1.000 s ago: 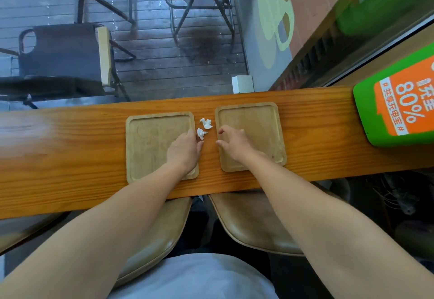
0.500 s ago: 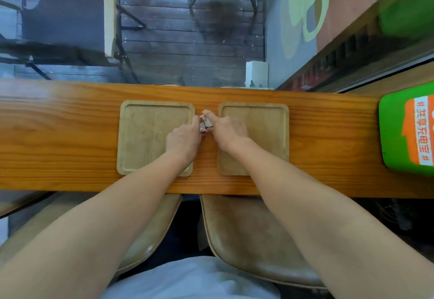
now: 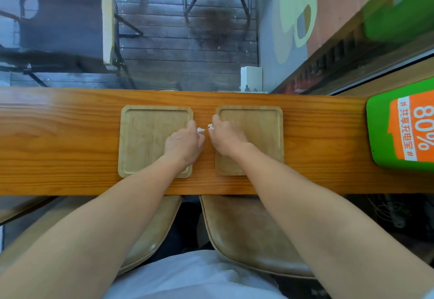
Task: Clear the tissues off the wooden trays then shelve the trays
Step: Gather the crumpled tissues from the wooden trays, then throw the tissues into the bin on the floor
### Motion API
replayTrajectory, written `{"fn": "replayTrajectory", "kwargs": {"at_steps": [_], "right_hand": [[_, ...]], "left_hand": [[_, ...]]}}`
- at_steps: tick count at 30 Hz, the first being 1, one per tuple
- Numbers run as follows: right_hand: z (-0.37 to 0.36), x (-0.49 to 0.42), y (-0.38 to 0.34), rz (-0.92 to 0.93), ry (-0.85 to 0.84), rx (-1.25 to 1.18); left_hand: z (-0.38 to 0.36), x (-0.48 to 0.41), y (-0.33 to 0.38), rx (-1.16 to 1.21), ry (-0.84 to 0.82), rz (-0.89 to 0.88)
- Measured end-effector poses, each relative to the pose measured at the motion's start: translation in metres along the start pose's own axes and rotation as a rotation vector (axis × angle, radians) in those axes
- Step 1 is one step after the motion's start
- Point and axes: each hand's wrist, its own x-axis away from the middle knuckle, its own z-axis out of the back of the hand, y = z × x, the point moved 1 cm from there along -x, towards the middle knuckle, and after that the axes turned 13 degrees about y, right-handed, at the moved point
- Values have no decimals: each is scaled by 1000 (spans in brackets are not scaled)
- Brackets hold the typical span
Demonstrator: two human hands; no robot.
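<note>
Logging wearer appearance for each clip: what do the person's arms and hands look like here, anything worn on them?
Both arms are bare from the bottom of the picture to the fingers: no sleeves, gloves, watch, bracelet or rings can be seen on the left hand or the right hand. The only clothing in view is a white garment at the bottom edge, over the torso.

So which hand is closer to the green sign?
Right. The right hand lies over the right tray, toward the green sign; the left hand is farther, over the left tray.

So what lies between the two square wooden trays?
Head view: bare counter strip, where left hand and right hand each pinch a white tissue scrap.
</note>
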Motion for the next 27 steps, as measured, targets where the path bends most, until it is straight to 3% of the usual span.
{"fn": "replayTrajectory", "kwargs": {"at_steps": [5,16,20,27], "right_hand": [[21,30,-10,-134,83,-180],[39,118,-28,-324,101,-183],[40,144,-26,-328,122,-146],[57,193,-20,-275,299,-145]], "left_hand": [[26,14,-3,20,-15,-53],[56,51,-33,178,-119,-91],[65,62,-30,182,-173,-107],[87,103,4,124,-56,-208]]}}
